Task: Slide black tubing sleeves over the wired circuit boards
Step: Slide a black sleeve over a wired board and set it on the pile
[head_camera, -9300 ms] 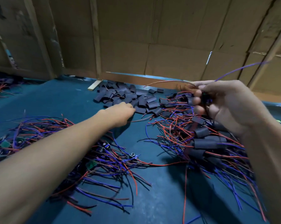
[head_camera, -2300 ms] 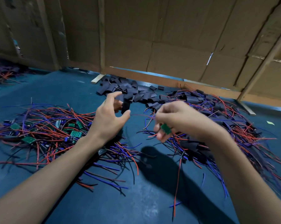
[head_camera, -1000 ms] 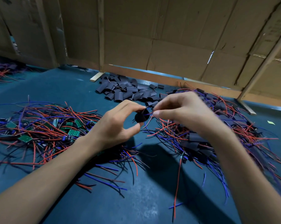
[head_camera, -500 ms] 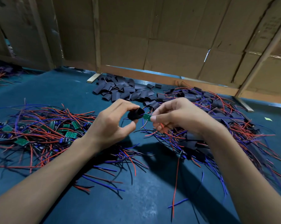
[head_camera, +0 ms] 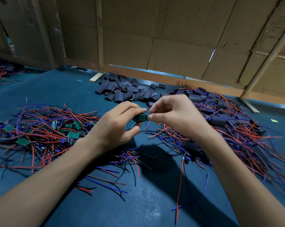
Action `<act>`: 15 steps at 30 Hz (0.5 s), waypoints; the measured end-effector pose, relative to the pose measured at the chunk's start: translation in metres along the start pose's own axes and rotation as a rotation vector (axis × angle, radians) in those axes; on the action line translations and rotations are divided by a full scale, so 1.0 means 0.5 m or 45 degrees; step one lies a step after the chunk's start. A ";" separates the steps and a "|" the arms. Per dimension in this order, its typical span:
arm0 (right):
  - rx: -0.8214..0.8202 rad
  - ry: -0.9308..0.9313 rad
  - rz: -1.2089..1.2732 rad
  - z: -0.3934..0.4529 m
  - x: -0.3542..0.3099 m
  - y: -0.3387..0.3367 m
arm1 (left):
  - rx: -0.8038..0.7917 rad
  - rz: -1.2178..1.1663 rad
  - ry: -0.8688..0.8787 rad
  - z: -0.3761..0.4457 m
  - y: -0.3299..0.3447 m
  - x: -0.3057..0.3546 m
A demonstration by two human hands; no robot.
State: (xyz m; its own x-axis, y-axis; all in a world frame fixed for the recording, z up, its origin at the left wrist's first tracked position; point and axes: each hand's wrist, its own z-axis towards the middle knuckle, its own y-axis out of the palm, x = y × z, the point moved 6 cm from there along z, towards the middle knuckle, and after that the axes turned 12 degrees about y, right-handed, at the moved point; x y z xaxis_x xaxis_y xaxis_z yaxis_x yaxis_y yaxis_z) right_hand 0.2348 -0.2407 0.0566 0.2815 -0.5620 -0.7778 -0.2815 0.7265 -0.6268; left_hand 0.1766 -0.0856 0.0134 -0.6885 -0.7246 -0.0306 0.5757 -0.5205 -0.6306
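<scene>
Left hand (head_camera: 115,126) pinches a black tubing sleeve (head_camera: 136,119), right hand (head_camera: 173,115) pinches a small green wired circuit board (head_camera: 143,117) half in; big unsleeved pile (head_camera: 40,128) left.

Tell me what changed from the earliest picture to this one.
The left hand, then reaching toward the pile of loose sleeves, came back gripping one black sleeve. The right hand came down from its raised position and now pinches a green circuit board at the sleeve's mouth. The bare-board wire pile and the sleeved pile stayed put.
</scene>
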 end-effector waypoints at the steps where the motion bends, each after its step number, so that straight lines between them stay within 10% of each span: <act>1: 0.042 -0.005 -0.024 0.001 0.000 -0.004 | -0.002 0.004 0.001 0.001 0.001 0.002; 15: 0.158 -0.049 -0.085 -0.006 -0.005 0.016 | -0.081 0.070 0.109 0.006 0.006 0.012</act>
State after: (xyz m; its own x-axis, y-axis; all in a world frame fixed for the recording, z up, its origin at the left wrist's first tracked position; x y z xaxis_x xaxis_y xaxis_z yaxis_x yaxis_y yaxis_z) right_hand 0.2288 -0.2345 0.0535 0.3313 -0.5969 -0.7307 -0.1463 0.7326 -0.6648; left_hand 0.1754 -0.0928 0.0136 -0.6936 -0.7084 -0.1309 0.5864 -0.4496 -0.6737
